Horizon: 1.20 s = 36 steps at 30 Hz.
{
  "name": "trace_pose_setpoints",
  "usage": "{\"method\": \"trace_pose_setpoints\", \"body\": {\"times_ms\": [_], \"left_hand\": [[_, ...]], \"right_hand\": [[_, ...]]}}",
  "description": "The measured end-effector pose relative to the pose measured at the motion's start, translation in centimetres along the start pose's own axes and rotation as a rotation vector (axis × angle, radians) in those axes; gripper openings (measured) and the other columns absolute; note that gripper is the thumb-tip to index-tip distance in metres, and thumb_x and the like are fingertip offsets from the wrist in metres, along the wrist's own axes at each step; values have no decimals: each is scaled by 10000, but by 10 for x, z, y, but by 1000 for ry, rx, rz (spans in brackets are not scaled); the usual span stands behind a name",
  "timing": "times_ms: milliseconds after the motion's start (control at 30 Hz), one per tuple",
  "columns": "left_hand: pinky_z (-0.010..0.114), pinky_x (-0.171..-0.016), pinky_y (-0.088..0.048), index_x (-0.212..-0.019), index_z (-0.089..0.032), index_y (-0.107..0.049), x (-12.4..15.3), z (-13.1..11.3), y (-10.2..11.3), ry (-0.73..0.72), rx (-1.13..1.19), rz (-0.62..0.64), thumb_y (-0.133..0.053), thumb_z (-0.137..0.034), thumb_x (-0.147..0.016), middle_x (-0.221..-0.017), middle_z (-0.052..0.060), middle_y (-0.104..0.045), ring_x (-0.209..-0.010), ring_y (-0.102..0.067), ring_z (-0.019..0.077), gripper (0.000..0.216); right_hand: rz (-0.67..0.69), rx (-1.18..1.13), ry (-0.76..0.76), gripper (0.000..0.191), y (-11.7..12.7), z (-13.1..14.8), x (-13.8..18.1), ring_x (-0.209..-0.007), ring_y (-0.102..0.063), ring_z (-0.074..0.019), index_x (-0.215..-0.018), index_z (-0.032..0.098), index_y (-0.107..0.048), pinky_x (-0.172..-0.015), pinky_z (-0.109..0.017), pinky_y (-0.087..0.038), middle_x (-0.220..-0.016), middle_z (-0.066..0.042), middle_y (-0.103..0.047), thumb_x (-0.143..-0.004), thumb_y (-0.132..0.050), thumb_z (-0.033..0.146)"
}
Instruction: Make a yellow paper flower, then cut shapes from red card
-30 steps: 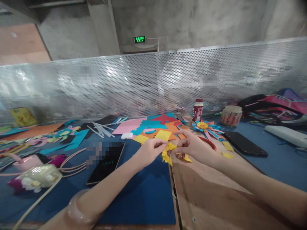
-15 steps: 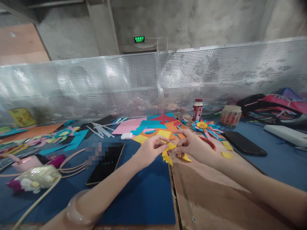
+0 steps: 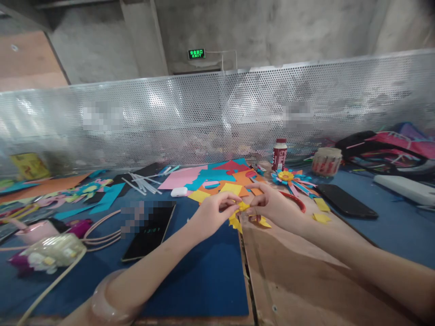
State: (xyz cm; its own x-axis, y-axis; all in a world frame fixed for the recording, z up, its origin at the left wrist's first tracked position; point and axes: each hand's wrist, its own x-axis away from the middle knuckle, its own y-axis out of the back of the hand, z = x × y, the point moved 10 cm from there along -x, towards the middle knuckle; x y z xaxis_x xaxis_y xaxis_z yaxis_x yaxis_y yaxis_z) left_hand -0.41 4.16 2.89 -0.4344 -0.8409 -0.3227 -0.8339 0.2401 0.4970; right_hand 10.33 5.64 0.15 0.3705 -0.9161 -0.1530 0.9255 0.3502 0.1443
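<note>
Only slight movement since the earlier frame: the hands hold nearly the same place, and the yellow paper piece [image 3: 243,207] has barely shifted, which suggests fine fingertip handling. It sits between the hands, the left hand [image 3: 211,216] pinching its left edge with thumb and forefinger, the right hand [image 3: 268,204] narrowed on its right side. Yellow sheets [image 3: 231,188] lie beyond; a black phone [image 3: 346,200] lies far right.

The left forearm [image 3: 166,258] and right forearm [image 3: 340,246] are stretched forward and angled inward. The left hand [image 3: 212,217] is held with thumb and forefinger close together at the tips; the right hand [image 3: 270,203] is turned toward it, its fingers bent.
</note>
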Motion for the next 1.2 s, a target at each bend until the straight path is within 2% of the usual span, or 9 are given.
{"method": "trace_pose_setpoints", "body": {"times_ms": [467,633,867,1033,1200], "left_hand": [[284,-830,-476,-951,-176,-600,-1,-10,6,-62,-64,-59,-500,-269,-803,-969,67,-650,-900,-607,164,201],[281,-839,-466,-979,-182,-594,1,-15,8,-107,-82,-75,-483,-270,-818,-1008,65,-640,-919,-598,159,215],[271,-811,-472,-1000,-202,-605,6,-34,12,-249,-284,-134,-480,-258,-833,-982,49,-662,-888,-607,144,216],[267,-779,-498,-996,-203,-605,13,-49,13,-439,-372,-197,-500,-218,-827,-968,48,-673,-887,-621,141,199],[244,-784,-504,-1009,-201,-587,20,-61,11,-560,-465,-229,-504,-181,-828,-980,47,-675,-902,-625,129,200]], "right_hand": [[-13,83,79,572,0,8,3,-615,-622,-148,-1179,217,-350,-563,-266,-486,-688,20,-650,-693,-653,239],[-80,94,144,545,4,16,7,-747,-651,-173,-1170,239,-359,-685,-304,-506,-726,13,-660,-704,-641,231],[-188,185,215,522,10,24,14,-731,-650,-169,-1176,262,-388,-734,-329,-504,-706,25,-648,-717,-637,256],[-240,239,321,489,14,32,20,-740,-653,-169,-1201,267,-384,-735,-337,-508,-750,15,-656,-758,-591,250],[-290,286,366,458,17,36,25,-779,-649,-168,-1203,265,-385,-773,-342,-495,-770,9,-659,-782,-567,244]]}}
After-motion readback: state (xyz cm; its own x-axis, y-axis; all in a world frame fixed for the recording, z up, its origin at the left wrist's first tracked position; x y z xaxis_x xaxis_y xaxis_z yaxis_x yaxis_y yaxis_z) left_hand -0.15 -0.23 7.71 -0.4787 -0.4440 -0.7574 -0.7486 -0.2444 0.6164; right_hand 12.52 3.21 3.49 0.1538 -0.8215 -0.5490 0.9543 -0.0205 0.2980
